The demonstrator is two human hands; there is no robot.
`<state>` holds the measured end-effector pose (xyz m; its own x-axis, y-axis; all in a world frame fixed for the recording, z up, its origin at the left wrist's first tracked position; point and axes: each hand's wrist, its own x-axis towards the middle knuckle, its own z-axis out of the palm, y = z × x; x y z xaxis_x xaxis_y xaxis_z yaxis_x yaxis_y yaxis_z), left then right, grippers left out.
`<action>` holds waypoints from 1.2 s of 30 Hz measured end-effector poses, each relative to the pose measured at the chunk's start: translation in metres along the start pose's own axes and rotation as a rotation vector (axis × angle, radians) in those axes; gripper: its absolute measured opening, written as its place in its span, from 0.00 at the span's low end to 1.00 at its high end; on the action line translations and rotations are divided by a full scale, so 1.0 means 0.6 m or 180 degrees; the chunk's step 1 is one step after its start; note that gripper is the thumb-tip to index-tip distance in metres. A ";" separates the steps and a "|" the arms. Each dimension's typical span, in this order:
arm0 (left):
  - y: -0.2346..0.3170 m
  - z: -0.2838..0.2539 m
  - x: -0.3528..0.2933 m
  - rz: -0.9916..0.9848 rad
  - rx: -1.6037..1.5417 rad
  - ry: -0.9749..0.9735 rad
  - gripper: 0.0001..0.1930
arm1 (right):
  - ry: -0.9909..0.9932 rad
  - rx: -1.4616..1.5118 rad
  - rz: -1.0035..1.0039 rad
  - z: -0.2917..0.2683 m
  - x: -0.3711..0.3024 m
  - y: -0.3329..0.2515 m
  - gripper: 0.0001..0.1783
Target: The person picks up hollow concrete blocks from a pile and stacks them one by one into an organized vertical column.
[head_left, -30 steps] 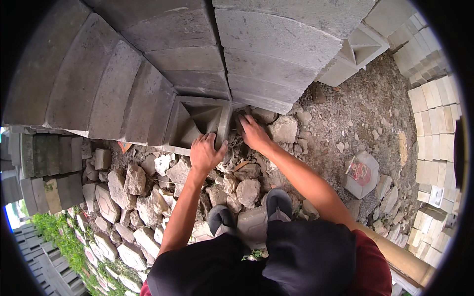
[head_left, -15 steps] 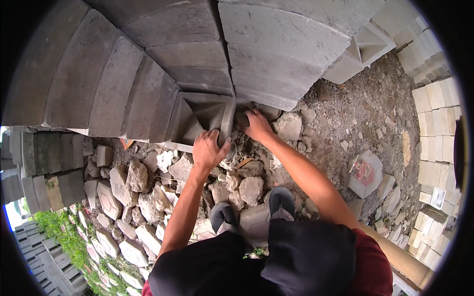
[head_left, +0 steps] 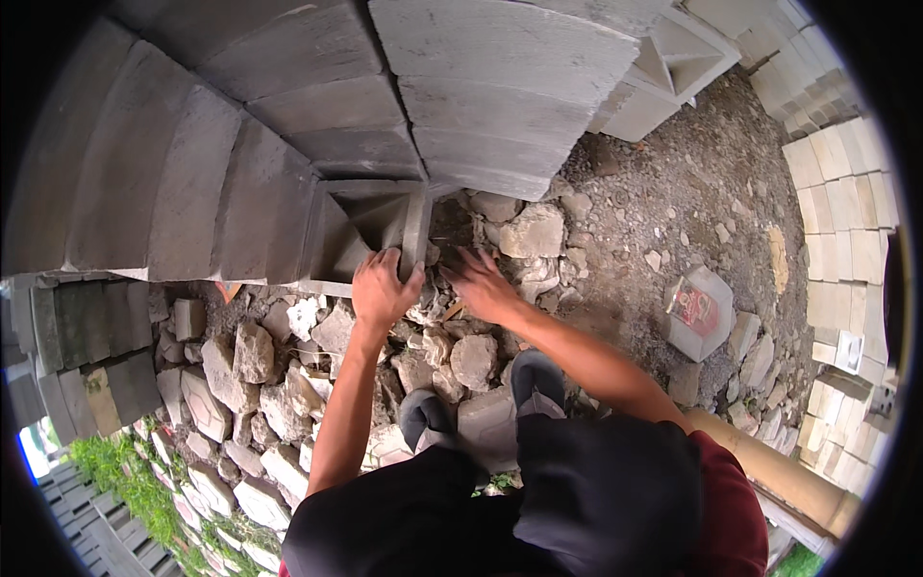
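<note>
Our left hand (head_left: pixel 384 291), gripping one hollow concrete block (head_left: pixel 388 219) by its edge; our right hand (head_left: pixel 484 290), spread, above rubble (head_left: pixel 474 362).

This looks like an outdoor yard for concrete masonry. Tall grey stacks (head_left: pixel 490 106) rise just behind the hollow block (head_left: pixel 346 242), rubble (head_left: pixel 255 354) lies in front of it, and bare dirt (head_left: pixel 630 226) spreads to its right, with pale bricks (head_left: pixel 836 212) stacked well beyond. Weeds (head_left: pixel 125 473) grow among pavers (head_left: pixel 260 502) to its front left.

Grey block (head_left: pixel 365 231); black trousers (head_left: pixel 606 490); maroon shirt (head_left: pixel 728 510); green plants (head_left: pixel 115 481).
</note>
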<state>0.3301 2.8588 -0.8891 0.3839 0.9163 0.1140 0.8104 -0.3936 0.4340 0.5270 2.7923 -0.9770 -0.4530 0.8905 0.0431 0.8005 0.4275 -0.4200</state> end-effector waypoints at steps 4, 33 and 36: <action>-0.006 0.002 -0.006 0.0082 0.0028 0.0250 0.18 | -0.0237 -0.0130 0.0343 0.005 0.000 -0.038 0.31; 0.101 -0.014 0.090 0.0907 -0.1395 0.0279 0.08 | 0.0952 -0.1099 0.3376 -0.158 -0.352 0.301 0.16; 0.040 -0.043 0.060 0.0425 -0.1153 0.0635 0.08 | 0.1067 -0.1116 0.3295 -0.171 -0.352 0.296 0.14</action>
<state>0.3523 2.8843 -0.8515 0.3531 0.8695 0.3455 0.5382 -0.4908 0.6851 0.8052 2.6963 -0.9676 0.5731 0.8150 0.0855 0.8179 -0.5625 -0.1208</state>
